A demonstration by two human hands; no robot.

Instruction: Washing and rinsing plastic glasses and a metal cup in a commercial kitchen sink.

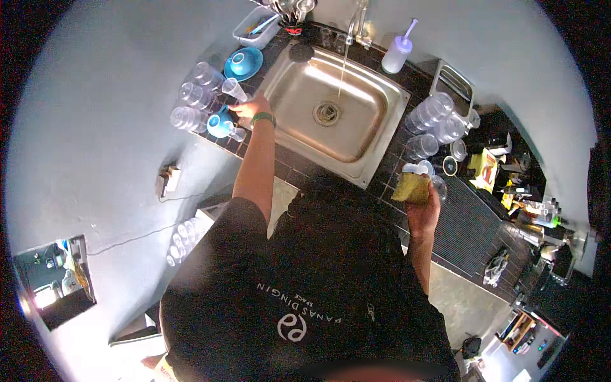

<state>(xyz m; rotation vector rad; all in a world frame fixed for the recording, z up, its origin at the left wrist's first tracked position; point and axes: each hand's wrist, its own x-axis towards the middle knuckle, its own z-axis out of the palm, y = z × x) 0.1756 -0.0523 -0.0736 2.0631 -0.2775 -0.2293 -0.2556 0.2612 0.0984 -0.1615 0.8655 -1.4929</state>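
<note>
My left hand point(254, 108), with a dark band at the wrist, reaches over the tiled counter left of the steel sink point(382, 157). Its fingertips are at the handle side of a blue cup point(219, 123); whether they grip it is unclear. Just beyond them is a small clear tumbler point(234, 89), and another small clear vessel point(237, 133) sits beside the blue cup. At the right of the sink, my right hand point(425, 210) holds a yellow sponge point(411, 187). Water runs from the faucet point(352, 33) into the basin.
Clear plastic cups point(195, 95) line the left counter near a second blue cup point(241, 63) on a blue saucer point(255, 71). More clear containers point(429, 114) crowd the right side. A pump bottle point(397, 55) stands behind the sink. A ribbed black mat point(463, 224) covers the right counter.
</note>
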